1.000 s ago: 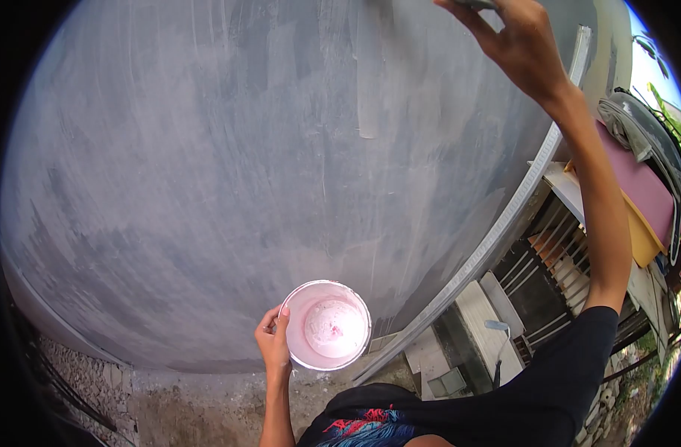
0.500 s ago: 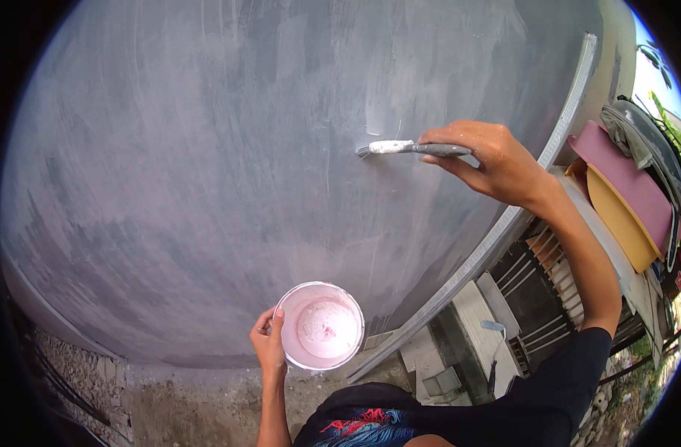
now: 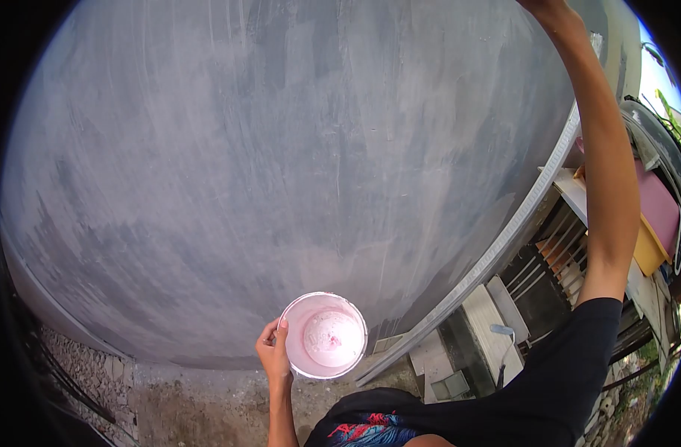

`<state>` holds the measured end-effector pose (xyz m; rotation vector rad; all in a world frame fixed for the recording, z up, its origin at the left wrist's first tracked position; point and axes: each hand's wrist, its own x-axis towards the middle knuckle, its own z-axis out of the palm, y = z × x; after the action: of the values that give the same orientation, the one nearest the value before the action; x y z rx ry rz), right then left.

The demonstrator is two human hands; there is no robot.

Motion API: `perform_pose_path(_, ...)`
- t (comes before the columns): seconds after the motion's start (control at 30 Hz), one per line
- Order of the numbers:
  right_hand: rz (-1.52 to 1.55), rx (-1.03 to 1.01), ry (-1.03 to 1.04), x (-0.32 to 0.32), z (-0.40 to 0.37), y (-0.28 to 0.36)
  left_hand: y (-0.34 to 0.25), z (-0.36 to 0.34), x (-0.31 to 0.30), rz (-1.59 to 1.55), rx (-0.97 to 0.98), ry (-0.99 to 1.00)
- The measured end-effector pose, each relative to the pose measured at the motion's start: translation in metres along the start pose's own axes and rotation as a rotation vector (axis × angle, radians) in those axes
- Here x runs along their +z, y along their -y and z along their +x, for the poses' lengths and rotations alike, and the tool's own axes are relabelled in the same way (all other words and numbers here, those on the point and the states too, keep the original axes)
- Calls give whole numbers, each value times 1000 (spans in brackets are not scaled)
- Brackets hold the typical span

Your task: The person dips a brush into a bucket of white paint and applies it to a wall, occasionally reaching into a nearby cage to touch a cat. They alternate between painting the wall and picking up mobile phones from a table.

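Observation:
My left hand (image 3: 274, 350) grips the rim of a small white bucket (image 3: 361, 328), thumb over the edge and fingers outside. A layer of pale pinkish-white paint (image 3: 331, 337) covers the bucket's bottom. In front of me rises a grey wall (image 3: 281, 171) with streaky lighter brush marks. My right arm stretches up along the wall's right side. Only the wrist end of my right hand (image 3: 548, 9) shows at the top edge; its fingers are out of frame, and no paintbrush is visible.
A pale perforated strip (image 3: 530, 197) runs along the wall's right edge. Beyond it are a paint roller (image 3: 502, 330), a pink tub (image 3: 659, 205) and a yellow tub (image 3: 648, 253). Rubble (image 3: 80, 372) lies at the lower left, beside the concrete floor (image 3: 199, 402).
My right hand, which held a paintbrush against the wall, has moved up and right, mostly out of view. The bucket in my left hand sits slightly lower in the view.

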<state>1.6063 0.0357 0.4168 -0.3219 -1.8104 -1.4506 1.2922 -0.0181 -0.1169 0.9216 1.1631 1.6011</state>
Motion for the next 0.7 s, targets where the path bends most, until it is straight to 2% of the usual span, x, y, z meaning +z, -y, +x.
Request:
perform_pose_path(0.1,25,-49,123,15,-40,36,7,1,-3,-14,-4,-25)
perform_pose_path(0.13,-17,-126,274,18,-74,33,7,1,-6,-17,-9,-37)
perform_pose_path(0.17,85,-116,226,23,-85,59,7,2,-7,-23,-7,-40)
perform_pose_path(0.27,266,-39,391,12,-120,114,6,5,-11,-19,-5,-53)
perform_pose_path(0.37,389,27,481,-9,-125,141,2,6,-13,-8,-5,-49)
perform_pose_path(0.47,457,123,367,-18,-104,130,-2,5,-10,-8,-12,-36)
perform_pose_path(0.57,445,191,403,-8,-80,94,-4,5,-9,4,-12,-4)
perform_pose_path(0.63,388,131,348,6,-64,60,-6,4,-7,0,-15,4)
perform_pose_path(0.7,403,269,320,3,-27,58,-7,1,-5,-1,-13,16)
